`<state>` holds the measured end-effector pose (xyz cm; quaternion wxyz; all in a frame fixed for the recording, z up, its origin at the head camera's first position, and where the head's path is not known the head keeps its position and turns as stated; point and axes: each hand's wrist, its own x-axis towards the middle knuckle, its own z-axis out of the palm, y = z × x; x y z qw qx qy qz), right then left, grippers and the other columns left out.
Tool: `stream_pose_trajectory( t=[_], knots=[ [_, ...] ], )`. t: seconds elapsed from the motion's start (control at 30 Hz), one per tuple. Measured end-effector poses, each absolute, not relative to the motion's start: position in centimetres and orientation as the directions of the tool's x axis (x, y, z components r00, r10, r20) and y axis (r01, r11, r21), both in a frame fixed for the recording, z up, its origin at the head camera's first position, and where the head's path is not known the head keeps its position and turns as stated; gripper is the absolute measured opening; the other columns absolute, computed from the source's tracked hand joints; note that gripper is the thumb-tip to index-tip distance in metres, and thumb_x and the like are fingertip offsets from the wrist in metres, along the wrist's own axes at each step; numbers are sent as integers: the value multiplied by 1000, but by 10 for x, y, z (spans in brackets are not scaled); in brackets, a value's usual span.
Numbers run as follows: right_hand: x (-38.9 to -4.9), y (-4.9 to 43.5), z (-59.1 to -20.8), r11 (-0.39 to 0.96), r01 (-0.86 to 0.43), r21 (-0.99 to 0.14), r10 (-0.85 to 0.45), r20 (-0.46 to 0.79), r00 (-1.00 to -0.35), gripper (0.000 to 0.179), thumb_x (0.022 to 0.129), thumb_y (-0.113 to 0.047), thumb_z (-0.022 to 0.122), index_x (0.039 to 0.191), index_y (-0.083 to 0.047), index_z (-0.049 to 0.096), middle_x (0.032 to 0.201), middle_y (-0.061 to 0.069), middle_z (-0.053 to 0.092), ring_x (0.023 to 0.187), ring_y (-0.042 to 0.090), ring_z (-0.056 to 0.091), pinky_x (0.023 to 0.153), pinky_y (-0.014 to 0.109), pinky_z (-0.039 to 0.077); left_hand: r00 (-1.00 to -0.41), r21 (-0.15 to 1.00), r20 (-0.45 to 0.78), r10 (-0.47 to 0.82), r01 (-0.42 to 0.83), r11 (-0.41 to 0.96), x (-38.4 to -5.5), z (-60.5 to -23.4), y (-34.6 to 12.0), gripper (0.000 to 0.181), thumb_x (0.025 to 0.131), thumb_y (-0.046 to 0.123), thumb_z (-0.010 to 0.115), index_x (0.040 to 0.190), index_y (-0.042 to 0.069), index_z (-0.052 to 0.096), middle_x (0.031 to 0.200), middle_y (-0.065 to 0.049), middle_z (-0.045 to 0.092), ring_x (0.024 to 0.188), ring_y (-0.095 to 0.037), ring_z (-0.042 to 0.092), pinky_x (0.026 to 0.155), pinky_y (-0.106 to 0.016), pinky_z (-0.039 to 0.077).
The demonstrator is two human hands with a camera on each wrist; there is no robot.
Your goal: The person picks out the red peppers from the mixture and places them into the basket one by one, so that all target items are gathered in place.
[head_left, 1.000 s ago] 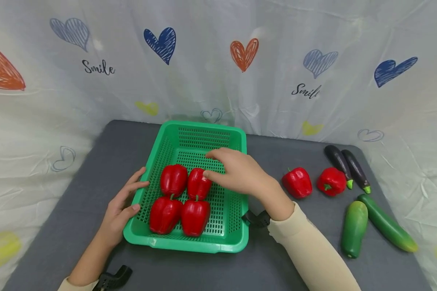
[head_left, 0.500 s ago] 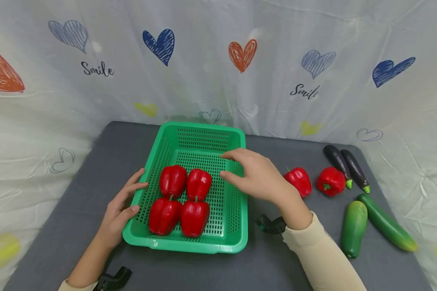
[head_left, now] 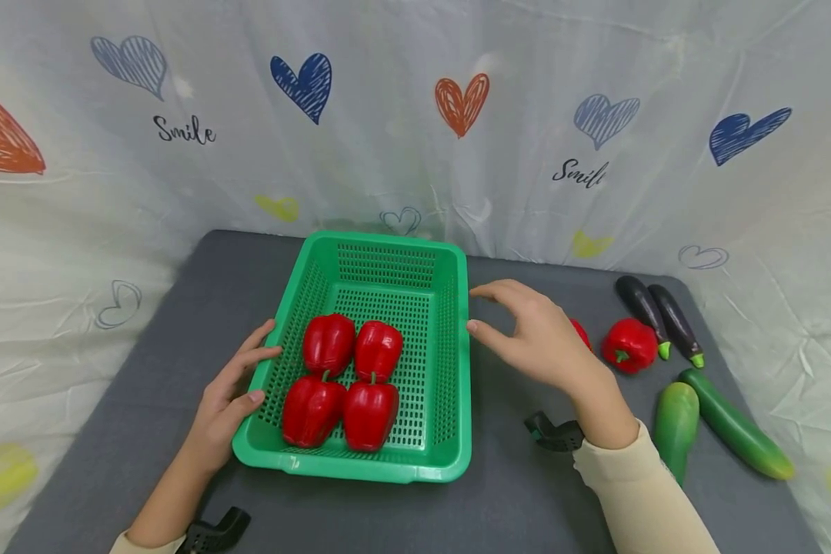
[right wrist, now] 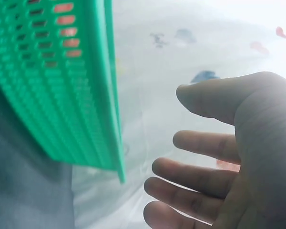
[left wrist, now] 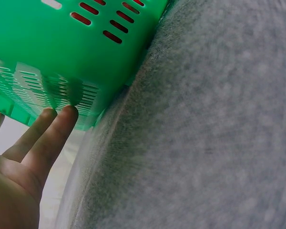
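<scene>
— Anything in the right hand (head_left: 536, 335)?

— Nothing. Loosely open, thumb and fingers apart and slightly bent, just outside the right rim of the green basket (head_left: 349, 471), tips pointing toward that rim.

— And the left hand (head_left: 228, 396)?

— Spread along the basket's left side, thumb and fingertips touching there, not wrapped round anything.

— Nearest loose pepper (head_left: 582, 333), measured from the basket?

— Farther right, behind the right hand, visible only as a red sliver. Far nearer to the right hand than to the left, but on the side away from the fingertips. Long axis: cannot tell, too much hidden.

— Any other loose ones?

— Yes, a second pepper (head_left: 629, 346), farther right of the basket, with green stem facing the near side.

— Materials and shapes?

— Slotted plastic for the basket, long axis running near to far. Inside, toward near left, four red peppers (head_left: 328, 345): glossy, blocky, lobed, in two rows of two. Well right of the basket, two slim, shiny dark eggplants (head_left: 640, 308), then a stout green zucchini (head_left: 677, 422) and a longer, smooth cucumber (head_left: 744, 432). Underneath, a matte grey bench (head_left: 360, 512).
</scene>
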<state>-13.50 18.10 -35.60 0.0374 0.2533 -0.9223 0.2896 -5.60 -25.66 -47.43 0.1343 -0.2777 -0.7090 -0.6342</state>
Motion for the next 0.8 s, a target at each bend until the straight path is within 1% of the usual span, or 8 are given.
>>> stream_pose_trajectory(
  t=[0.2,0.33,0.4,0.5,0.6,0.7,0.8],
  knots=[
    [-135,205,-362,738,-445,-506,-400,203,-894,46,105,-42,73,143,-17,68,147,0,64,135,25,60,107,60,51,-816,830,535,218,556,41,-55,-475,-257,53,95,-16,44,147,-15,53,173,-29,30,163,-31,29,125,-27,28],
    [-134,220,-363,763,-423,-489,-370,206,-906,45,104,-42,73,142,-18,69,147,0,63,127,24,62,97,56,56,-814,828,539,217,559,42,-56,-476,-257,53,95,-16,44,147,-15,53,173,-29,30,163,-31,29,125,-28,28],
    [-133,227,-364,775,-412,-480,-359,202,-911,46,104,-42,74,143,-18,68,148,1,63,125,24,61,95,56,56,-813,827,540,215,561,42,-56,-476,-257,53,95,-16,44,147,-15,53,173,-30,30,163,-31,29,125,-27,28],
    [-132,238,-366,785,-396,-475,-346,193,-918,48,102,-40,76,143,-16,68,149,3,61,130,28,59,101,60,54,-812,826,542,218,562,40,-56,-477,-257,53,95,-16,43,147,-16,53,173,-30,30,163,-31,29,125,-27,28],
    [-129,249,-370,793,-380,-476,-333,184,-925,49,101,-37,78,143,-15,67,150,7,60,137,32,56,107,65,49,-810,825,543,224,564,38,-56,-477,-257,53,95,-17,43,148,-16,52,173,-30,29,163,-31,29,125,-27,28],
    [-128,258,-375,800,-359,-480,-321,163,-933,51,100,-35,78,145,-15,66,153,9,58,140,34,54,108,67,49,-808,824,545,223,566,35,-57,-477,-257,53,95,-16,43,147,-16,52,173,-30,29,163,-32,28,126,-28,28],
    [-124,268,-379,817,-332,-472,-307,130,-943,54,100,-39,78,147,-16,64,155,10,56,142,36,52,107,68,49,-808,825,545,223,565,31,-58,-476,-256,52,95,-16,44,147,-16,52,173,-30,29,163,-32,27,125,-28,28]
  ],
)
